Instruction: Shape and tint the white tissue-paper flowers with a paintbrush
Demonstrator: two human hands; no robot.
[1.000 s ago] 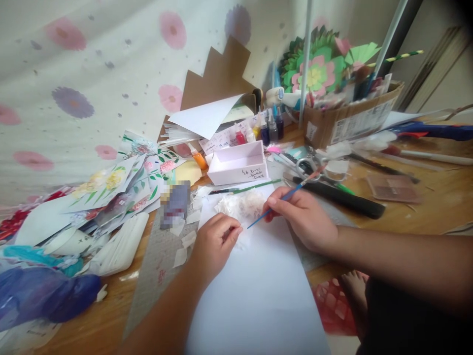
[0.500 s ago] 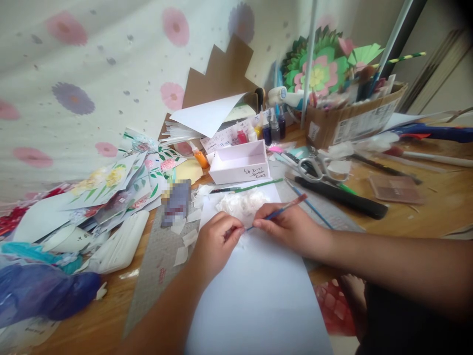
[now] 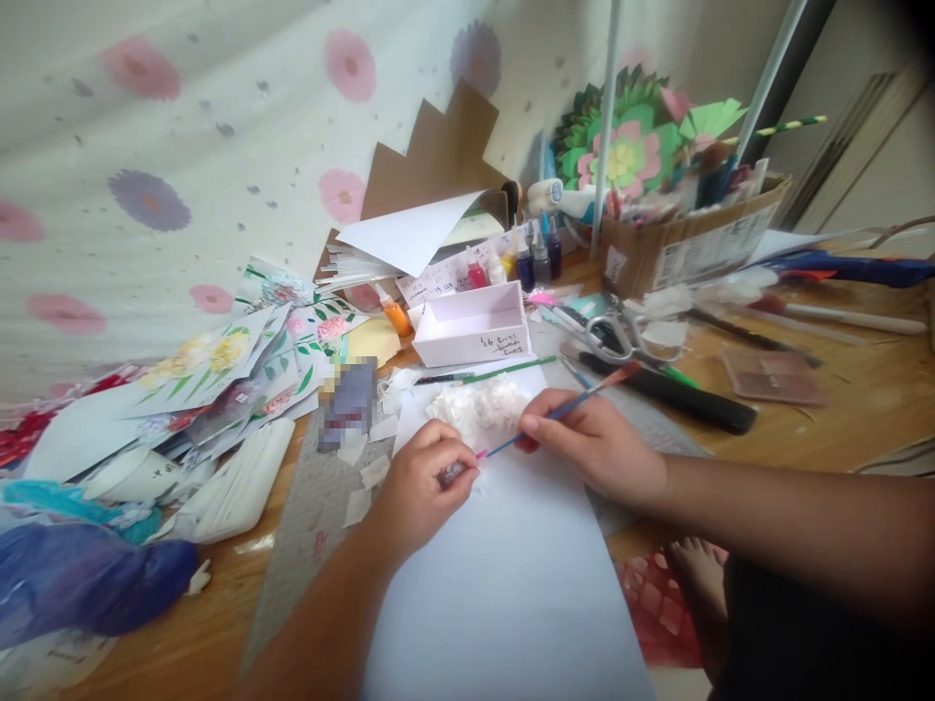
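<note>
My right hand (image 3: 588,433) is closed around a thin blue paintbrush (image 3: 577,401), its reddish-brown end up to the right and its thin end pointing down-left. That thin end reaches a small pink spot at the fingertips of my left hand (image 3: 430,477). The left fingers are pinched together, and a greyish piece shows between them; its kind I cannot make out. Both hands are over a long white sheet of paper (image 3: 497,584). Just beyond the fingers lies a heap of white fluffy shreds (image 3: 478,404) on the sheet.
Behind the heap stands a white open box (image 3: 467,343). Small paint bottles (image 3: 541,253) are at the back. Scissors (image 3: 614,341) and a black tool (image 3: 679,394) lie right, near a cardboard box (image 3: 687,258) of brushes. Painted cards (image 3: 219,350) pile up left.
My right hand has moved a little right, away from my left fingers, with the paintbrush. More of the brush's thin end and a pink spot now show. My left hand stays nearly in place.
</note>
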